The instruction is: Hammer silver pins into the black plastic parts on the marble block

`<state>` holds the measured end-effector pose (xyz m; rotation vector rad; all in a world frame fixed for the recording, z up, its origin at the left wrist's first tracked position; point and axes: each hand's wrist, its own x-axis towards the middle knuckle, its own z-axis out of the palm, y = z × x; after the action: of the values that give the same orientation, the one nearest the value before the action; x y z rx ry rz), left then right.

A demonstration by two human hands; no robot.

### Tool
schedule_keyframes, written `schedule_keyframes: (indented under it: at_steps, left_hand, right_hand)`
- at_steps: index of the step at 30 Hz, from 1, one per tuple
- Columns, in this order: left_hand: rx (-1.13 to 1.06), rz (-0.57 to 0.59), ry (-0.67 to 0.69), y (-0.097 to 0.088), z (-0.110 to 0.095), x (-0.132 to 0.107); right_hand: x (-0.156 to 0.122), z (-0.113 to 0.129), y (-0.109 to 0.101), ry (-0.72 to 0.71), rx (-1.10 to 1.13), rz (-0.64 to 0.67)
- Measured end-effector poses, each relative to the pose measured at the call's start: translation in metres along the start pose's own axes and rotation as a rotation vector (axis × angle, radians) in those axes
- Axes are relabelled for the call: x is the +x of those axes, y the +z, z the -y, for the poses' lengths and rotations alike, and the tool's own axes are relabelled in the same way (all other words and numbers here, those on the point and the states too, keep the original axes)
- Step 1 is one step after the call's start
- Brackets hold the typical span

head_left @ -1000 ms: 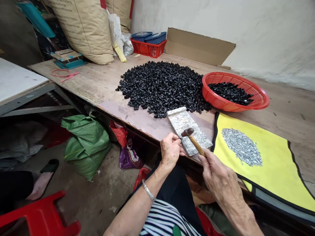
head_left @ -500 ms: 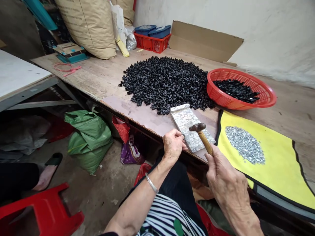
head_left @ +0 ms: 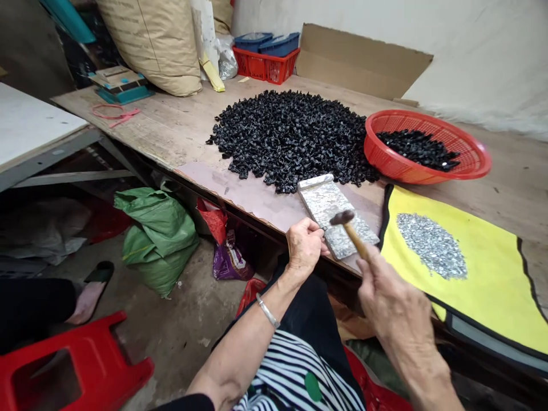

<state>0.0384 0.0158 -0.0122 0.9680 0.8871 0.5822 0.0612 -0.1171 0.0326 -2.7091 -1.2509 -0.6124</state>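
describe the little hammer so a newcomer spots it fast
On the wooden table, find the speckled grey slab beside the yellow mat. Above it, the right hand grips a small hammer, dark-headed with a wooden handle, the only one there.

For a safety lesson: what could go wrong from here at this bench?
A miss by the hammer in the right hand could strike the left hand, which pinches a small piece at the speckled plate. It sits near the table's edge and could slip. Struck pieces could land among the silver bits.
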Motion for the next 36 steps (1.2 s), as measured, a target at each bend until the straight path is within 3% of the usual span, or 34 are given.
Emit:
schedule_keyframes:
  at_steps: [4, 9, 13, 14, 18, 19, 23, 28, 32, 36]
  left_hand:
    - [0.008, 0.0, -0.009, 0.001, 0.0, 0.001]
    - [0.005, -0.004, 0.009, 0.001, -0.001, 0.0]
    - [0.024, -0.008, -0.009, 0.001, -0.001, 0.0]
    - [0.027, -0.008, -0.01, 0.001, -0.001, 0.0]
    - [0.015, -0.004, 0.019, 0.001, 0.0, 0.0]
    - [0.013, -0.004, 0.022, 0.001, 0.0, 0.0]
    - [0.03, -0.009, 0.002, 0.002, 0.0, 0.0]
    - [0.014, -0.004, 0.041, 0.001, 0.001, 0.001]
    - [0.042, -0.001, 0.044, 0.0, 0.002, 0.002]
    - [0.02, -0.012, 0.054, 0.0, 0.0, 0.001]
  right_hand:
    - [0.0, 0.0, -0.006, 0.106, 0.119, -0.211]
    - [0.001, 0.004, 0.001, 0.013, -0.031, 0.046]
    - [0.0, 0.003, 0.001, 0.075, 0.06, -0.178]
    - [-0.001, 0.003, 0.001, 0.085, 0.063, -0.183]
    - [0.001, 0.005, 0.005, 0.036, -0.004, 0.062]
    - [0.002, 0.004, 0.005, 0.047, 0.006, 0.071]
    - [0.002, 0.003, 0.005, 0.144, 0.084, -0.146]
    - [0.0, 0.01, 0.012, -0.003, -0.067, -0.001]
    - [0.0, 0.014, 0.014, 0.024, -0.037, -0.182]
    - [-0.001, 0.012, 0.021, 0.034, -0.026, 0.022]
